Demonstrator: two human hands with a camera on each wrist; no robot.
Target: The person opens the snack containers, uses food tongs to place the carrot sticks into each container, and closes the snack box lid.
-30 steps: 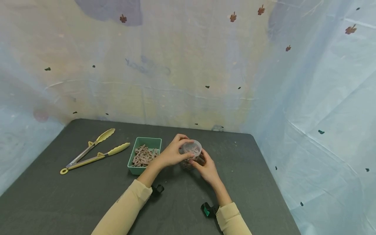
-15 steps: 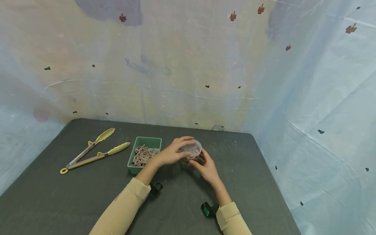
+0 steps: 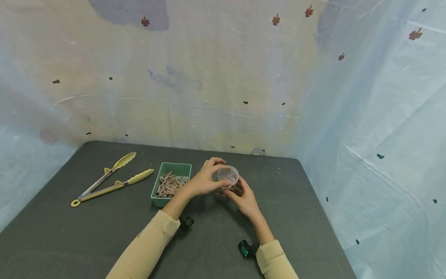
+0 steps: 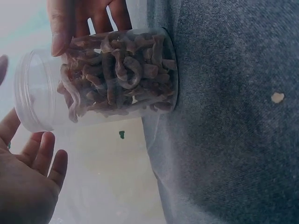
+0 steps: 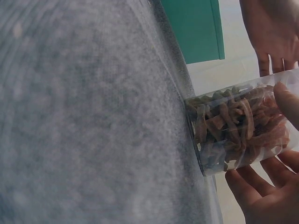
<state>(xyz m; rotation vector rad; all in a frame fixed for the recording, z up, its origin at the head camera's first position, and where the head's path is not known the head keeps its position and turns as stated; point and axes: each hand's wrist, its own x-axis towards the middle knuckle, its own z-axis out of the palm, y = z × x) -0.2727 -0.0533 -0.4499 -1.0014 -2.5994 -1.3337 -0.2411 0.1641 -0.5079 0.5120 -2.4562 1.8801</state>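
A clear plastic jar (image 3: 220, 196) stands upright on the dark table, partly filled with small brown bone-shaped pieces (image 4: 117, 74). At its top is a clear round lid (image 3: 228, 174). My left hand (image 3: 203, 183) holds this lid, thumb on the near side and fingers on the far side. In the left wrist view its fingers lie beside the ridged edge. My right hand (image 3: 246, 202) grips the side of the jar, with the thumb in front and the other fingers around the back. The right wrist view shows that thumb (image 5: 285, 102) against the jar wall.
A green rectangular tray (image 3: 177, 167) holding similar brown pieces (image 3: 169, 185) sits left of the jar, near my left forearm. Further left lie spread tongs (image 3: 101, 195) with yellow tips. A patterned sheet (image 3: 209, 77) hangs behind the table.
My left hand's fingers shift around the lid: they draw flatter half a second ago, then spread around its edge again now. My right hand and the jar stay in place.
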